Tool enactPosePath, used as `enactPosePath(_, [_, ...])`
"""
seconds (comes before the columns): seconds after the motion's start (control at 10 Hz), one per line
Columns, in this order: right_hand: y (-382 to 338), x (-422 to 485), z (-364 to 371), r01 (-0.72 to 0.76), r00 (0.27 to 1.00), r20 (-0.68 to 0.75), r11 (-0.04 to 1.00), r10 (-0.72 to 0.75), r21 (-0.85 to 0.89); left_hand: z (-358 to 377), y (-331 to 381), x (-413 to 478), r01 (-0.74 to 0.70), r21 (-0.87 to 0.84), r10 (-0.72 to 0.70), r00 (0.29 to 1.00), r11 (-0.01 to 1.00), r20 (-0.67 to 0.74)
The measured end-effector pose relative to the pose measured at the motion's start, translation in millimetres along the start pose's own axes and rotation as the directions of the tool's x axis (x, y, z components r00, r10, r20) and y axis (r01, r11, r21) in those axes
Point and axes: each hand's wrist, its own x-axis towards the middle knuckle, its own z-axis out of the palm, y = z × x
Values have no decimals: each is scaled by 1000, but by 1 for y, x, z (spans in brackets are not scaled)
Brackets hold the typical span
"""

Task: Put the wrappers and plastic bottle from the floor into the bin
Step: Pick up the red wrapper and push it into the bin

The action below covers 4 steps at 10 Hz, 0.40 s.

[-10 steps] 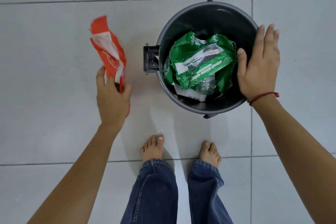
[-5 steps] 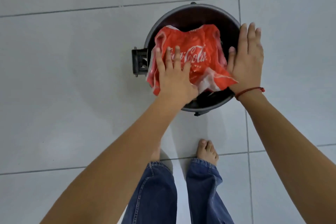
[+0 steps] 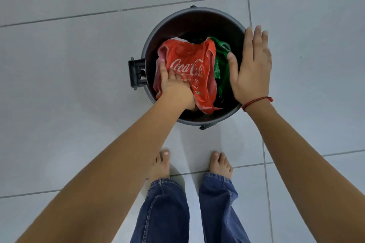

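A round dark bin stands on the tiled floor in front of my bare feet. A crumpled red Coca-Cola wrapper lies inside it, on the left. My left hand is down in the bin, pressed onto the wrapper's near left part, its fingers sunk into the plastic and the thumb hidden. A green wrapper shows beside the red one on the right. My right hand lies flat, fingers straight, on the bin's right rim. No bottle shows.
A black hinge bracket sticks out from the bin's left side. Pale grey floor tiles surround the bin. My jeans legs and feet are just below it.
My left hand carried the red wrapper from the left over the bin, then pushed it down inside. The green wrapper is now mostly covered. My right hand stayed on the rim.
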Motion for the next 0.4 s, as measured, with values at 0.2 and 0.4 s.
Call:
enactPosePath(0.2, [-7, -1, -5, -22, 999, 46, 995, 27, -94, -3, -7, -49, -59, -244, -18, 953, 968, -303])
enactPosePath(0.4, [-27, 3, -37, -9, 991, 132, 990, 28, -141, -22, -18, -60, -188, -297, 58, 915, 936, -398])
